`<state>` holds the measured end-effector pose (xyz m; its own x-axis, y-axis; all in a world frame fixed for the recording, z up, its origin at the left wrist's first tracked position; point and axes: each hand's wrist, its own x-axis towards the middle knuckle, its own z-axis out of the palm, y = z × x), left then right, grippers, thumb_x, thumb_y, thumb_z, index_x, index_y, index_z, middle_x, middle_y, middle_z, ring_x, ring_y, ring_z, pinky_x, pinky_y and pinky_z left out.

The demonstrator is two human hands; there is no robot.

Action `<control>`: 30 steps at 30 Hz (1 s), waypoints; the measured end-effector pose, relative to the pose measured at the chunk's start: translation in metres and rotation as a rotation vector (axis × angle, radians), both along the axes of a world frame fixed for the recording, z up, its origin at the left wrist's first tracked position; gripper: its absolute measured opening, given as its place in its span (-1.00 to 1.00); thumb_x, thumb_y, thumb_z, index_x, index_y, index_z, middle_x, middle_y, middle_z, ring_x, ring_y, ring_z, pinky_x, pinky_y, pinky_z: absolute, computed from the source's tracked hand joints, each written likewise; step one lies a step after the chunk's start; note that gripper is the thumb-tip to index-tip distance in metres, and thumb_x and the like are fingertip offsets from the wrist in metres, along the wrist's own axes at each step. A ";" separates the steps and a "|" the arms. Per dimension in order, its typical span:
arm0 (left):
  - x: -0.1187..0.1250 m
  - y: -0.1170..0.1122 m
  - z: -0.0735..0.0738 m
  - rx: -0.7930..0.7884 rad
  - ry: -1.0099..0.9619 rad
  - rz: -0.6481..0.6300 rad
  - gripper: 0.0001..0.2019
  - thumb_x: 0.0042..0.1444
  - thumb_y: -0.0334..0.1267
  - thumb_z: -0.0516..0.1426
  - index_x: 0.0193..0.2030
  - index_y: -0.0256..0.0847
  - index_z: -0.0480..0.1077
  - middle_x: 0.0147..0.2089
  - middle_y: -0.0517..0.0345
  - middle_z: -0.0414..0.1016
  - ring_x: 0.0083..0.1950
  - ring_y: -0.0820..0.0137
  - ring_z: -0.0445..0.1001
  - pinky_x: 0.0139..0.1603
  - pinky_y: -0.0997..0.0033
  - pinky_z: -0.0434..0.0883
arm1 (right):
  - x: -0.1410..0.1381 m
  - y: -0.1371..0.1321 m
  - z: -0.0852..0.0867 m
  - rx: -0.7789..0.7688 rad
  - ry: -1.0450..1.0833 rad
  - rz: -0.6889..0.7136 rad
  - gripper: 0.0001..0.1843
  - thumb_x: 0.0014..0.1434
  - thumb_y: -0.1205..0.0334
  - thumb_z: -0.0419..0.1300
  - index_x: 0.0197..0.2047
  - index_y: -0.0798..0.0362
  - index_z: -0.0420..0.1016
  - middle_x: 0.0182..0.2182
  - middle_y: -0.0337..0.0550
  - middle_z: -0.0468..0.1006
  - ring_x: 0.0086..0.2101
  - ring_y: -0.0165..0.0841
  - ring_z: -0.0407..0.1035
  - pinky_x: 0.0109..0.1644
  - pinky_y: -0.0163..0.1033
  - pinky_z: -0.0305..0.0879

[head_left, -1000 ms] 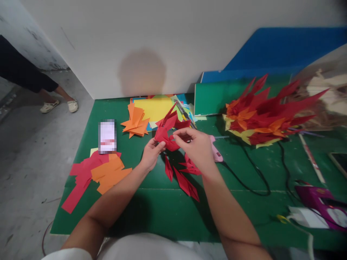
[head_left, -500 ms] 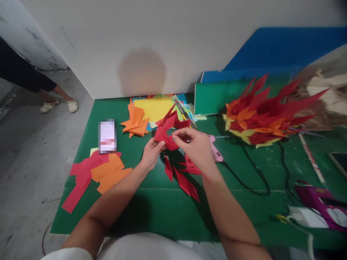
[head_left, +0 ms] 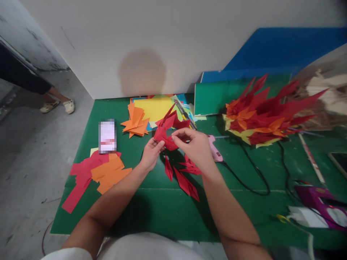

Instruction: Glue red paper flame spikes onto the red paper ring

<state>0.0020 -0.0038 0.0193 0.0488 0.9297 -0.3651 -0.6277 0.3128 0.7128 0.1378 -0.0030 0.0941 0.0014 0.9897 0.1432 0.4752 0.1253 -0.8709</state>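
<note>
Both hands hold a red folded paper piece (head_left: 168,129) with pointed tips above the green mat (head_left: 151,209). My left hand (head_left: 150,154) pinches its lower left edge. My right hand (head_left: 195,146) grips its right side from above with thumb and fingers. Beneath the hands lie more red pointed paper pieces (head_left: 185,180) on the mat. A pink glue gun (head_left: 215,151) lies just right of my right hand, partly hidden by it.
Orange folded pieces (head_left: 136,122) and a stack of coloured sheets (head_left: 157,107) lie behind. Red and orange strips (head_left: 97,173) and a phone (head_left: 107,135) are at left. A large red-orange paper flame shape (head_left: 264,115) and a purple tool (head_left: 320,204) are at right. Another person's feet (head_left: 58,105) stand at far left.
My hands and the red piece have barely moved. The other person's feet at far left have shifted slightly further left.
</note>
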 end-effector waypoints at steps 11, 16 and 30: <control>-0.001 0.001 -0.002 -0.004 -0.013 -0.005 -0.61 -0.26 -0.24 0.41 -0.28 -0.23 0.39 -0.38 0.28 0.49 -0.37 0.58 0.44 -0.27 0.55 0.34 | -0.004 0.003 -0.012 0.002 -0.148 0.120 -0.72 0.03 0.32 0.20 -0.14 -0.02 0.35 -0.20 -0.16 0.56 -0.21 -0.27 0.47 -0.15 -0.12 0.39; -0.001 0.001 -0.002 0.006 -0.012 -0.005 -0.63 -0.24 -0.25 0.40 -0.30 -0.22 0.39 -0.39 0.30 0.49 -0.38 0.59 0.43 -0.28 0.56 0.33 | -0.006 0.003 -0.011 -0.002 -0.138 0.114 -0.70 0.02 0.31 0.18 -0.12 0.00 0.32 -0.27 -0.15 0.56 -0.24 -0.24 0.49 -0.16 -0.11 0.38; -0.001 0.001 -0.001 -0.010 -0.092 -0.008 -0.63 -0.23 -0.27 0.40 -0.28 -0.24 0.40 -0.31 0.24 0.52 -0.30 0.55 0.47 -0.20 0.52 0.35 | -0.009 0.002 -0.009 0.041 -0.154 0.156 -0.67 0.04 0.36 0.14 -0.09 -0.03 0.28 -0.27 -0.17 0.57 -0.20 -0.25 0.50 -0.13 -0.12 0.38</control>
